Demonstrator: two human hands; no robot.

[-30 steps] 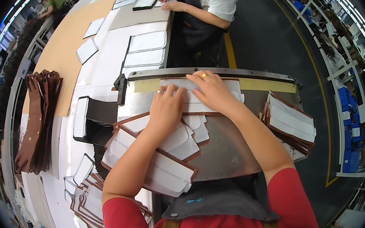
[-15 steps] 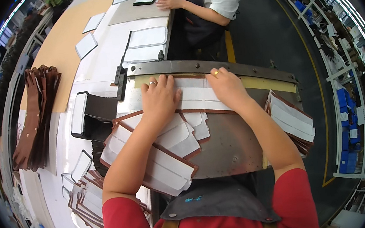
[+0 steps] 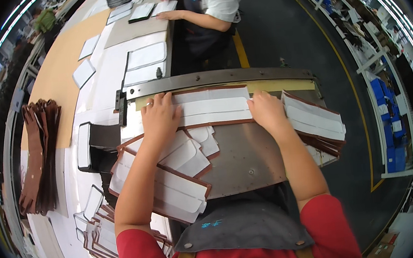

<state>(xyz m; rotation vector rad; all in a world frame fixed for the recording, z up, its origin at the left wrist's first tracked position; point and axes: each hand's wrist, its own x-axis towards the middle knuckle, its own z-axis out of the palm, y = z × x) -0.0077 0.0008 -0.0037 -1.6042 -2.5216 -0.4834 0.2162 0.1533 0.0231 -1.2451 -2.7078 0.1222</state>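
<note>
Pressing flat on a white panel (image 3: 212, 106) with a brown edge, the left hand (image 3: 159, 117) and right hand (image 3: 267, 110) lie open-palmed at its two ends, gripping nothing; the panel sits on a grey metal plate (image 3: 242, 160), its far edge against a yellowish strip (image 3: 282, 86) under a long steel bar (image 3: 221, 78). At 8 o'clock of the left hand a fanned pile of like panels (image 3: 172, 182) overlaps; at 3 o'clock of the right hand another stack (image 3: 315, 121) leans. Since half a second ago both hands have spread wider apart along the panel. Farther off at 9 o'clock brown leather strips (image 3: 37, 155) lie on a white table (image 3: 107, 74), and at 12 o'clock a co-worker's hand (image 3: 169, 15) rests on a sheet.
</note>
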